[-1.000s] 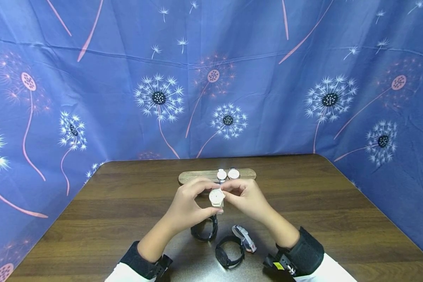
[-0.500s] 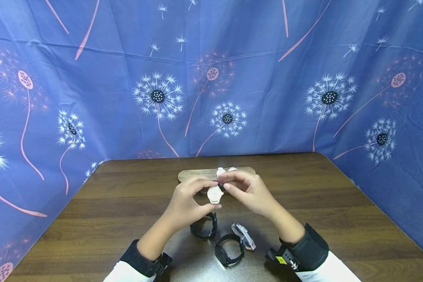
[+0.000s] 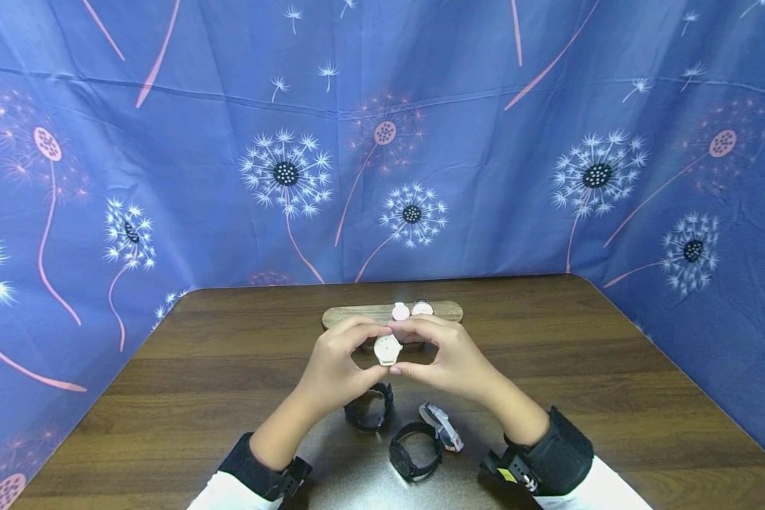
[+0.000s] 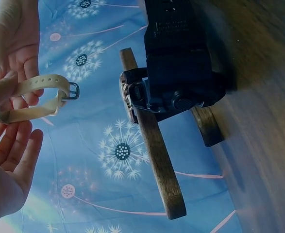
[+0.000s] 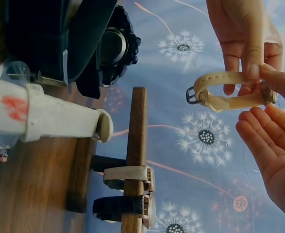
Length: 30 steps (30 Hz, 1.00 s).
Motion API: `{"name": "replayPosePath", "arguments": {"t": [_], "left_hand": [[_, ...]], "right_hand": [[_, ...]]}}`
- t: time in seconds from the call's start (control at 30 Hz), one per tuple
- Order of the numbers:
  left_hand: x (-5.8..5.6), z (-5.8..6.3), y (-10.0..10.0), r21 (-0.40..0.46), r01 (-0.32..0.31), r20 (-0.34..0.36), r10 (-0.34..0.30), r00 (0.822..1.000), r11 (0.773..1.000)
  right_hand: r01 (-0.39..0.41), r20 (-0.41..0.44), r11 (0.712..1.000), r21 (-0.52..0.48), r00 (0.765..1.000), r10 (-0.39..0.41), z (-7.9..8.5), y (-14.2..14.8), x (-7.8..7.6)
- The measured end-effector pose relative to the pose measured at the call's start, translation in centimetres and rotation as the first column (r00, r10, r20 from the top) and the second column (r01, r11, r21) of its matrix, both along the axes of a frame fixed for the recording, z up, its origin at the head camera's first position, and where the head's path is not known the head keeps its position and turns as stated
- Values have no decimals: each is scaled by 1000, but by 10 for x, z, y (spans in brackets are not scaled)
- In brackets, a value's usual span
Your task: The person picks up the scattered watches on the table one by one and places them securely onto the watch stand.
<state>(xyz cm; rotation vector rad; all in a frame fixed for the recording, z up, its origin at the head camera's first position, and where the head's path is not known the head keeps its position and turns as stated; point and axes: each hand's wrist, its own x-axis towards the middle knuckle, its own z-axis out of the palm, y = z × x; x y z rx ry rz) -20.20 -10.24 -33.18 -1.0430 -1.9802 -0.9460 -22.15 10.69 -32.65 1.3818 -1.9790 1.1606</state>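
Note:
A cream wristwatch [image 3: 387, 350], its strap buckled into a loop, is held above the table between both hands, dial toward the head camera. My left hand [image 3: 344, 360] grips its left side, fingers above and thumb below. From the other side my right hand [image 3: 446, 358] pinches it likewise, thumb at the lower edge. In the left wrist view the cream strap [image 4: 35, 114] and its metal buckle [image 4: 74, 91] hang out from the fingers. The right wrist view shows the same strap [image 5: 222, 103] between both hands.
Behind the hands, a wooden watch stand [image 3: 357, 314] carries a white-faced watch [image 3: 400, 312] and another watch [image 3: 423, 307]. Nearer lie a black watch [image 3: 357, 418], a second black watch [image 3: 403, 460] and a white-strapped watch [image 3: 443, 428]. A patterned blue cloth [image 3: 484, 177] hangs behind the table.
My right hand drew slightly off the watch's right side, then came back, its thumb now lower, at the bottom edge. My left hand keeps hold; the watch shifted slightly left and up.

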Motion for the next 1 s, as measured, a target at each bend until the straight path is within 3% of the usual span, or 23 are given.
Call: {"name": "replayPosePath", "arguments": {"t": [0.3, 0.53, 0.73, 1.0], "left_hand": [[2, -1, 1, 5, -69, -40, 70, 997, 998], [2, 0, -1, -20, -59, -81, 57, 995, 998], [2, 4, -3, -70, -50, -76, 45, 996, 996], [2, 5, -4, -101, -91, -63, 85, 994, 991]], "right_hand": [[-4, -37, 999, -41, 999, 2, -1, -2, 0], [6, -74, 1000, -24, 997, -8, 0, -4, 0], [24, -100, 1000, -12, 995, -25, 0, -3, 0], [96, -152, 995, 32, 984, -90, 0, 4, -8]]}}
